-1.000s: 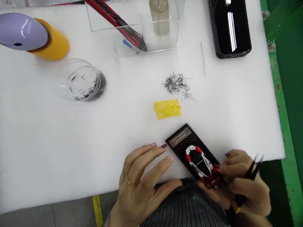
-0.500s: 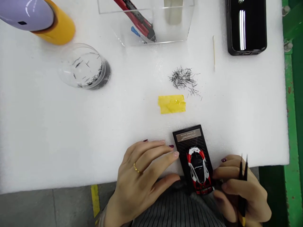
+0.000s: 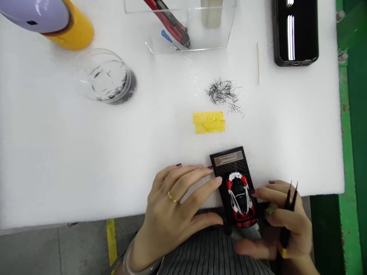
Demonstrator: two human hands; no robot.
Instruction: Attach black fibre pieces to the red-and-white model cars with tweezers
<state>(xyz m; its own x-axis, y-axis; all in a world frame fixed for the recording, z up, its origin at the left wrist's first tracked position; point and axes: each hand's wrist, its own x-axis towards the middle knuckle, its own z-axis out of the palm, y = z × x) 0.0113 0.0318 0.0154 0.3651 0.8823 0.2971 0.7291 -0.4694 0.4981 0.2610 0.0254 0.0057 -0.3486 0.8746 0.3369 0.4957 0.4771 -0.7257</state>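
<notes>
A small red, white and black model car (image 3: 240,198) sits on a black rectangular base (image 3: 231,162) at the near edge of the white foam mat (image 3: 86,152). My left hand (image 3: 174,208) lies open with its fingers stretched out, fingertips touching the base's left side. My right hand (image 3: 282,221) is closed on black tweezers (image 3: 288,214), tips pointing up, and its fingers touch the base's right side. A yellow tape piece (image 3: 209,122) lies just beyond the base. A heap of several thin dark pins (image 3: 222,92) lies beyond the tape.
A clear round jar (image 3: 110,78) with dark pins lies on its side at left. A lilac and yellow device (image 3: 48,21) is far left. A clear box (image 3: 183,23) holds a red utility knife (image 3: 169,21). A black phone (image 3: 295,30) and thin stick (image 3: 258,63) lie far right. Green frame (image 3: 351,133) borders the right.
The base with the car has turned from a diagonal to nearly straight and slid a little farther onto the mat. Both hands moved in against its sides.
</notes>
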